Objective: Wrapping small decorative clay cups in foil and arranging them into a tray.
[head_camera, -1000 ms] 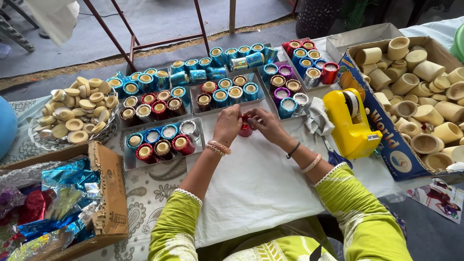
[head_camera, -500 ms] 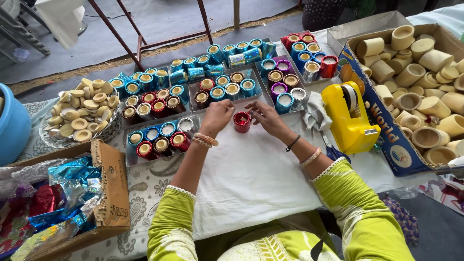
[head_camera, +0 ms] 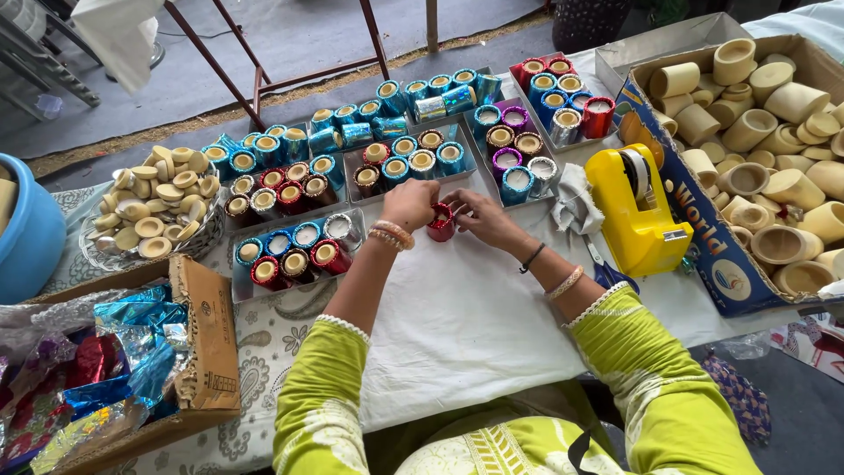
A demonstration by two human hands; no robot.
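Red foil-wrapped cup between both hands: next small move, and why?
Probably finish pressing the foil in at the rim, then set the red foil-wrapped cup into the front metal tray. Left hand and right hand both pinch it over the white cloth, and that tray holds similar finished cups.

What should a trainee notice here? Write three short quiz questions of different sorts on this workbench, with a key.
1. True or false: both hands hold one red foil-wrapped cup over the white cloth.
2. Which colour is the tape dispenser? A) blue B) yellow C) green
3. Fill in: the plain unwrapped cups lie in a cardboard ____ beyond the right hand.

Key:
1. True: the left hand and the right hand meet on it.
2. B
3. box
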